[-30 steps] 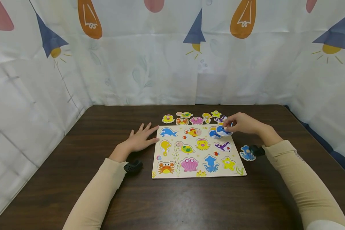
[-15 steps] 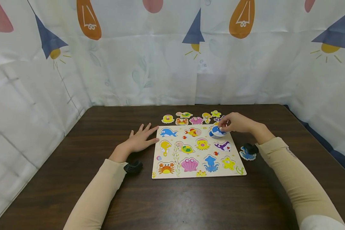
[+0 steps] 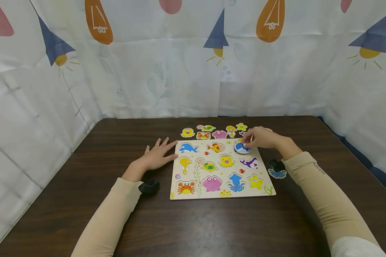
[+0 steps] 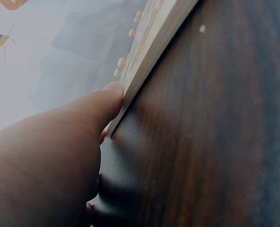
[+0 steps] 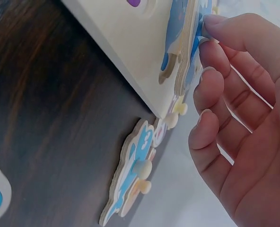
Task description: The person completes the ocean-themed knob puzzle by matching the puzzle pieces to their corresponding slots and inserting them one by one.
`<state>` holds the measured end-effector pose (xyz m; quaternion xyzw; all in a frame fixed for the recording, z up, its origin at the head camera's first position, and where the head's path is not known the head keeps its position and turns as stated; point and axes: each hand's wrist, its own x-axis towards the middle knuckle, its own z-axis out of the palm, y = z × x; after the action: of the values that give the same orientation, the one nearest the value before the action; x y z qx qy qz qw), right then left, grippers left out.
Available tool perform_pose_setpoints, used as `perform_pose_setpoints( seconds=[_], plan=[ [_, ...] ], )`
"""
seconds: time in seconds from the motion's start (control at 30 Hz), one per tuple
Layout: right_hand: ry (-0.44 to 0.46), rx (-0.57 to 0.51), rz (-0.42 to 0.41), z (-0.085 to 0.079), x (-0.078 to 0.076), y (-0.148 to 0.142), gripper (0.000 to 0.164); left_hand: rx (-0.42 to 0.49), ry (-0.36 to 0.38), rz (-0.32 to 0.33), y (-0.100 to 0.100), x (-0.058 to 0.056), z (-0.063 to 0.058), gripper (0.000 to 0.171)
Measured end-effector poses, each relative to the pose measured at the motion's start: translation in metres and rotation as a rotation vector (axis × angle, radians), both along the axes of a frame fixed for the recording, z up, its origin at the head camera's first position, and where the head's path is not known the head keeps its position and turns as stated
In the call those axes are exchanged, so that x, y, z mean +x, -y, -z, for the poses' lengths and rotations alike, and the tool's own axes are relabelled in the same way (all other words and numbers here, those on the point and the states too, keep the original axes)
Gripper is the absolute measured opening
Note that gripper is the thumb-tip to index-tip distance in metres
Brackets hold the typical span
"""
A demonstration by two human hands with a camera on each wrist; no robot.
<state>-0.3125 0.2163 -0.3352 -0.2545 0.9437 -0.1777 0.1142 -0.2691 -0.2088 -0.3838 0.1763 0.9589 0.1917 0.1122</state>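
Note:
A pale puzzle board [image 3: 223, 175] with printed sea animals lies on the brown table. My right hand [image 3: 262, 137] pinches a blue-and-white sea-animal puzzle piece [image 3: 243, 150] by its knob, over the blue recess at the board's far right corner. In the right wrist view, thumb and index finger meet at this piece [image 5: 193, 52], which stands close above the board and a little off its recess. My left hand [image 3: 154, 155] lies with fingers spread on the table, its thumb [image 4: 112, 97] touching the board's left edge.
Behind the board lie an octopus piece [image 3: 188, 133], a turtle piece [image 3: 207, 127], a crab piece [image 3: 203, 135], a shell piece [image 3: 219, 134] and a starfish piece [image 3: 241, 126]. A blue squid piece [image 3: 278, 174] sits right of the board, partly under the right wrist.
My right hand has moved left with the blue piece, bringing it from the board's right edge over the corner recess and lower. The left hand has stayed in place.

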Motion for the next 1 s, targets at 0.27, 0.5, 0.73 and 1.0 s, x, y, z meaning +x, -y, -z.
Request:
perform_pose_setpoints(
  seconds=[0.27,0.5,0.73,1.0],
  plan=[
    [-0.002,0.008,-0.013,0.0038,-0.0021,0.0018,0.010,0.007,0.000,0.000,-0.0002,0.0000,0.0004,0.075],
    [0.026,-0.044,-0.057,0.0033,0.0000,0.0040,0.012,0.003,0.000,-0.001,-0.0004,0.0009,-0.0005,0.075],
    [0.045,-0.073,-0.067,0.0056,-0.0004,0.0048,0.010,0.001,-0.001,0.002,-0.0006,0.0010,-0.0014,0.075],
    [0.045,-0.062,-0.063,0.0064,-0.0010,0.0048,0.012,0.005,0.004,0.003,-0.0005,0.0021,-0.0017,0.075]
  ],
)
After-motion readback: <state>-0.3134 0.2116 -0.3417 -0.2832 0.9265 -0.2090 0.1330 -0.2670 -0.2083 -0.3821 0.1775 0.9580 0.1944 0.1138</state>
